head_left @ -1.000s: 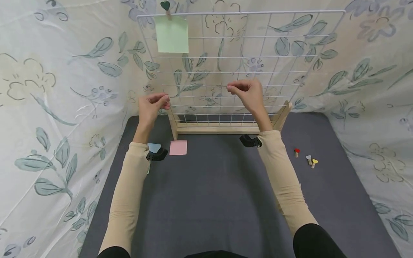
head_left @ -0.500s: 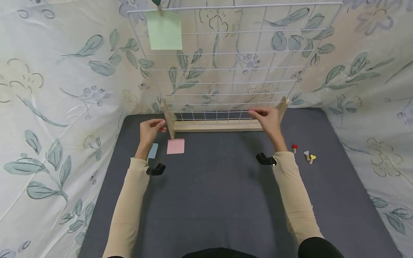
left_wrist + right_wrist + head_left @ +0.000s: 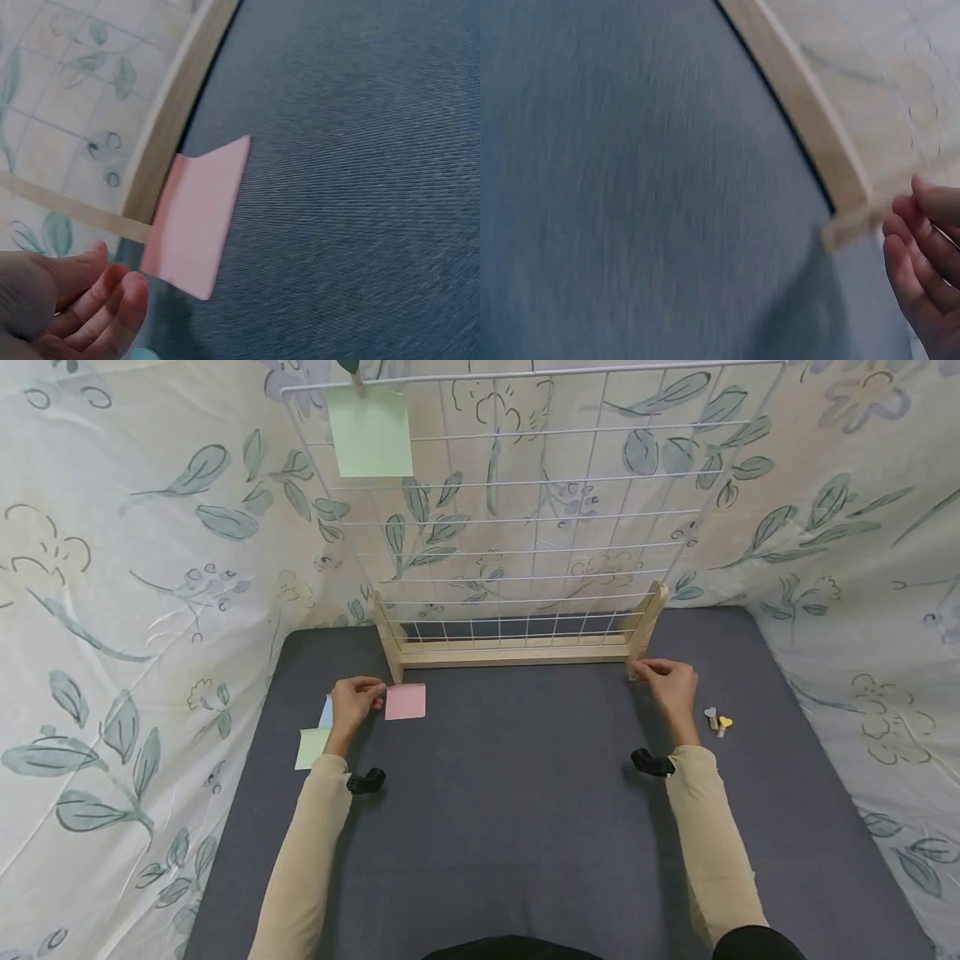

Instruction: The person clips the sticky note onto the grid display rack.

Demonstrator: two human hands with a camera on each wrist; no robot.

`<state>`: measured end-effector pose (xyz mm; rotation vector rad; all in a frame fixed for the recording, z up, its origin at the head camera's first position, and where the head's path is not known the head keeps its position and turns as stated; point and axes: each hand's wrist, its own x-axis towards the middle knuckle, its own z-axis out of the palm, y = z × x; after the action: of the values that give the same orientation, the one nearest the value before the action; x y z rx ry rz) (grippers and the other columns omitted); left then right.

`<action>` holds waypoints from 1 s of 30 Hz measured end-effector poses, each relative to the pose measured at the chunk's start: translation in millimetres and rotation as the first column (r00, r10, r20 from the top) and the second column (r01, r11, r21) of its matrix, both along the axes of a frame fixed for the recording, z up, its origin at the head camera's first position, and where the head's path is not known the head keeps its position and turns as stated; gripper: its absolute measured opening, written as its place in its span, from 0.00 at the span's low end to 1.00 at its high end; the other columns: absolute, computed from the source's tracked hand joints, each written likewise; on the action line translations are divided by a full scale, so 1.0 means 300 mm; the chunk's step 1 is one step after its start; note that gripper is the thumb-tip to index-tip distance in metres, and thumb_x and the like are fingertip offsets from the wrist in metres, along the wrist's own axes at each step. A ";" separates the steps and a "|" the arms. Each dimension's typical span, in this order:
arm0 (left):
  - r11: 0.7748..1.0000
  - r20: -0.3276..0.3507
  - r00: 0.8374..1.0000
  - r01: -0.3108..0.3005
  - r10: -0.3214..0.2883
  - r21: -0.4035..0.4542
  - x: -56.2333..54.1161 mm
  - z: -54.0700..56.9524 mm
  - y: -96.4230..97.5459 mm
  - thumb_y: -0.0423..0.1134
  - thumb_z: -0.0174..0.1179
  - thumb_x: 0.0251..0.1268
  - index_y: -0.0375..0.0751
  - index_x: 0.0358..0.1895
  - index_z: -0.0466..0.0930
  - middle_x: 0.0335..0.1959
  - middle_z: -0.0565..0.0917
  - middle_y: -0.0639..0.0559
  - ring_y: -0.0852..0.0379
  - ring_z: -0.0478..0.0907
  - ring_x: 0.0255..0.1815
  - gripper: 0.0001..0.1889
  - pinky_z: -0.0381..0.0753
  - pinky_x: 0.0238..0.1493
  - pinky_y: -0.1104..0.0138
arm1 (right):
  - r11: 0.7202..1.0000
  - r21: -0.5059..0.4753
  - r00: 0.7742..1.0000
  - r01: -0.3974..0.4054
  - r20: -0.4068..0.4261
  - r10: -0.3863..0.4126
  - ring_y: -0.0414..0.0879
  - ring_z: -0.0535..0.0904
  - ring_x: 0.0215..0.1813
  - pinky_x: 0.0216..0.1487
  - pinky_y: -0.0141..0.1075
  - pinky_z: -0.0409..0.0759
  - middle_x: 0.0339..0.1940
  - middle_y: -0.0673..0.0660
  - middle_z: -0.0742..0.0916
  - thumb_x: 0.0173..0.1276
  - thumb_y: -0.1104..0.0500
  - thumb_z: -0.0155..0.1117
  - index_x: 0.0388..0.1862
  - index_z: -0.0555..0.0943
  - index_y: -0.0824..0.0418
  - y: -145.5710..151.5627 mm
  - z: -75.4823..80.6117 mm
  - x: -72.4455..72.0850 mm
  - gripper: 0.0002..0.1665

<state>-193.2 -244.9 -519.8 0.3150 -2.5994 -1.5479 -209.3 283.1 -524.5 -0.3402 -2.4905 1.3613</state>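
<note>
A square pink sticky note (image 3: 406, 702) lies on the dark cloth by the rack's left foot, one edge folded up in the left wrist view. My left hand (image 3: 356, 703) hovers just left of the note (image 3: 199, 217), fingers loosely bent and nothing between them. Whether the fingertips touch its edge, I cannot tell. Beside the rack's right wooden foot (image 3: 643, 627) is my right hand (image 3: 670, 687), also loosely bent and holding nothing. A green note (image 3: 370, 433) hangs on the white wire rack (image 3: 555, 518) from a wooden clip (image 3: 357, 378) with a dark green heart.
Partly behind the left hand lie a blue note (image 3: 326, 713) and a pale green note (image 3: 311, 749). To the right of the right hand are a clip with a white heart (image 3: 712, 718) and one with a yellow heart (image 3: 723, 725). Patterned curtain (image 3: 847, 610) surrounds the table.
Both hands have come down from in front of the rack towards the table. My left hand is nearer the pink note; the right has moved rightward and now hides the red clip.
</note>
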 end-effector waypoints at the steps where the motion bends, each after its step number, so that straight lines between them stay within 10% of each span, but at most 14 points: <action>1: 1.000 0.002 1.000 0.003 -0.003 -0.008 0.000 -0.010 0.003 0.28 0.63 0.66 0.22 0.45 0.83 0.36 0.85 0.29 0.51 0.84 0.23 0.10 0.89 0.27 0.65 | 0.999 0.011 0.999 0.033 0.012 -0.033 0.30 0.79 0.25 0.24 0.17 0.75 0.35 0.65 0.89 0.66 0.56 0.70 0.44 0.87 0.69 0.017 -0.009 0.007 0.17; 13: 0.999 0.017 1.000 -0.014 0.015 -0.046 -0.007 -0.064 0.035 0.26 0.62 0.65 0.21 0.45 0.82 0.34 0.85 0.29 0.51 0.82 0.20 0.10 0.81 0.18 0.77 | 0.928 0.154 0.926 0.339 0.119 -0.358 0.20 0.65 0.16 0.27 0.22 0.72 0.39 0.65 0.89 0.67 0.51 0.68 0.45 0.88 0.64 0.184 -0.063 0.099 0.18; 21: 0.983 -0.009 0.999 -0.043 0.042 -0.178 -0.016 -0.081 0.040 0.28 0.66 0.62 0.24 0.43 0.84 0.31 0.85 0.32 0.55 0.78 0.20 0.09 0.70 0.17 0.79 | 0.929 0.203 0.926 0.309 0.157 -0.343 0.59 0.84 0.42 0.57 0.51 0.79 0.42 0.66 0.88 0.67 0.51 0.68 0.47 0.87 0.66 0.175 -0.054 0.117 0.20; 30: 0.972 -0.039 0.998 -0.062 0.054 -0.225 -0.022 -0.088 0.057 0.28 0.66 0.62 0.25 0.37 0.86 0.30 0.84 0.33 0.47 0.78 0.26 0.06 0.68 0.20 0.74 | 0.936 0.241 0.927 0.255 0.215 -0.307 0.63 0.82 0.46 0.57 0.55 0.75 0.44 0.69 0.87 0.64 0.51 0.72 0.49 0.85 0.70 0.131 -0.053 0.127 0.25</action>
<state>-199.8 -227.8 -546.1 0.3384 -2.6808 -1.2118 -171.2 322.3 -540.4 -0.8339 -2.6224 0.9831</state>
